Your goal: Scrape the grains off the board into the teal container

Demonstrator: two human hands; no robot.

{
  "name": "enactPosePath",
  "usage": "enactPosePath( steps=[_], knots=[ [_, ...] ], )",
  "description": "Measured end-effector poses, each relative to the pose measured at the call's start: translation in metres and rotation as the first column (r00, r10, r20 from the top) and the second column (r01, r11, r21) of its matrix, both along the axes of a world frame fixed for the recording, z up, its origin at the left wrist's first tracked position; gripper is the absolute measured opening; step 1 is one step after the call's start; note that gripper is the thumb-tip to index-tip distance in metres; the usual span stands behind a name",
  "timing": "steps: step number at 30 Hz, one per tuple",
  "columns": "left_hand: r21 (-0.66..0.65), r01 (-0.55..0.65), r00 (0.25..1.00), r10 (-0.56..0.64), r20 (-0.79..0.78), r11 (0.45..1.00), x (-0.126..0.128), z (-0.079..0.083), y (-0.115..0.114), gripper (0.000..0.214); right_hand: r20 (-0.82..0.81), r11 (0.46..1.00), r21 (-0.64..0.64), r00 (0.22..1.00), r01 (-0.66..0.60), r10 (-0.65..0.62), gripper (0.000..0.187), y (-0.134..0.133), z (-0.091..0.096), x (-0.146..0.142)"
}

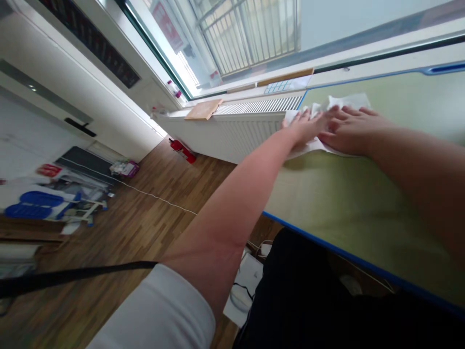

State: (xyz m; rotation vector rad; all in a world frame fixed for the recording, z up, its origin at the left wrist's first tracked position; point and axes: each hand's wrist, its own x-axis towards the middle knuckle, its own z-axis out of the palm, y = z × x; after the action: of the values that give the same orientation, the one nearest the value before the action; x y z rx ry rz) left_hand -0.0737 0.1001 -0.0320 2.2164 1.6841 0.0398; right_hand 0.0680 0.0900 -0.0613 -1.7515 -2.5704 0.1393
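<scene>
A white wipe (pixel 354 101), crumpled in places, lies on the pale green tabletop (pixel 337 194) near its far left corner. My left hand (pixel 308 125) presses on the wipe with its fingers stretched out, close to the table's left edge. Right beside it, my right hand (pixel 348 127) lies flat on the same wipe, fingers spread. The two hands touch or overlap slightly at the fingers. Part of the wipe is hidden under both palms.
A blue rim (pixel 305 232) edges the table. Beyond its left end are a white radiator (pixel 250 131) with a wooden board (pixel 203 109) on top and a window. A red fire extinguisher (pixel 182 150) and a white cable (pixel 160 198) are on the wooden floor.
</scene>
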Motion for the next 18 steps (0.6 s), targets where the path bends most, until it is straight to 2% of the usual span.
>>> enactPosePath(
  steps=[1, 4, 10, 18],
  knots=[
    [0.093, 0.016, 0.997, -0.009, -0.082, 0.996, 0.004, -0.006, 0.005, 0.074, 0.013, 1.000, -0.006, 1.000, 0.002, -0.002, 0.072, 0.004, -0.001, 0.001],
    [0.170, 0.081, 0.984, -0.052, -0.170, 0.982, 0.009, -0.018, 0.023, 0.072, 0.018, 0.999, -0.008, 0.999, 0.032, -0.032, 0.070, 0.013, -0.002, 0.005],
    [0.203, 0.154, 0.970, -0.109, -0.218, 0.967, 0.006, -0.017, 0.053, 0.071, -0.059, 0.982, 0.022, 0.981, 0.186, -0.185, 0.077, 0.027, 0.003, 0.009],
    [0.186, 0.149, 0.974, -0.112, -0.199, 0.971, 0.020, -0.016, 0.097, 0.077, -0.104, 0.968, 0.033, 0.964, 0.250, -0.246, 0.079, 0.062, 0.005, 0.017]
  ],
)
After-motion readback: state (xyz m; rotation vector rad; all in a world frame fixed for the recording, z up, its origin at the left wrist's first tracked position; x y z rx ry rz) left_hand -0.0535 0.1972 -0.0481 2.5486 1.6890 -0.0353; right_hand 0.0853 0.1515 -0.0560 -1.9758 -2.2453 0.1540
